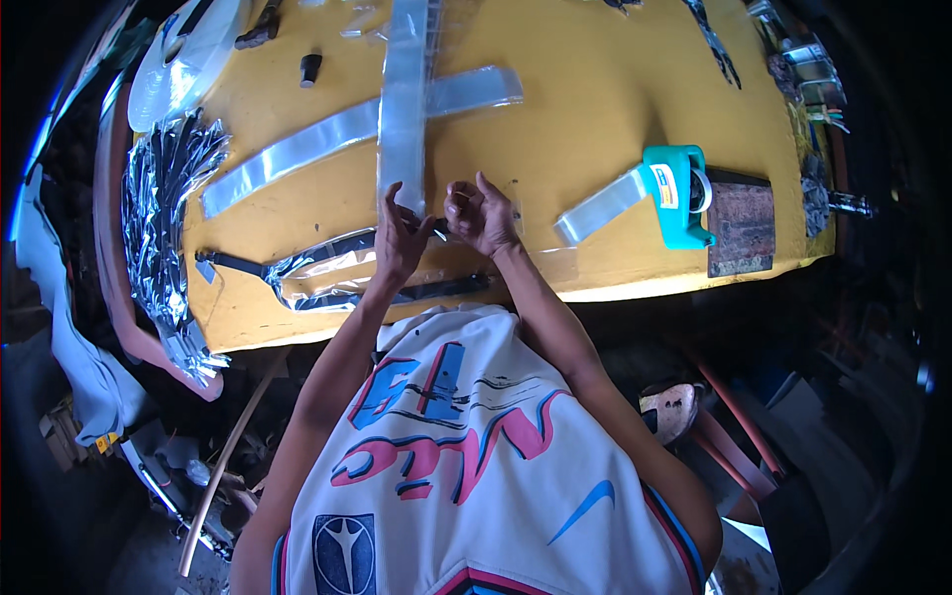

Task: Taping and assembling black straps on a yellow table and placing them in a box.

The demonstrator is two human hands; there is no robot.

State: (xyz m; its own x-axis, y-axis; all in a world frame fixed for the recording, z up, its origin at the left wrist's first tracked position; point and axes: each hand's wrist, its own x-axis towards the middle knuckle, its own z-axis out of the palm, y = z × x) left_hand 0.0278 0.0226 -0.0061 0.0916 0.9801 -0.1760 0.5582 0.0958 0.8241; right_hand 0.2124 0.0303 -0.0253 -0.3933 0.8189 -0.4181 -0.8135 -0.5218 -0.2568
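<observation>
Over the near edge of a yellow table, my left hand [401, 244] is open, with thumb and forefinger apart in a C shape. Close by on its right, my right hand [482, 214] has its fingers curled in; what they hold, if anything, is hidden. A small dark end shows between the two hands. Beneath them lie black straps [436, 290] in a clear plastic sleeve [332, 262], partly covered by my left hand. A long clear plastic strip [404, 89] runs away from my hands, crossing a second, slanted strip [297, 146].
To the right, a teal tape dispenser [678, 220] with a clear strip [602, 206] stands beside a worn brown plate [742, 230]. Plastic-wrapped black straps [164, 223] lie along the left edge. Behind them sits a clear plastic roll [164, 97], near a small black piece [310, 69].
</observation>
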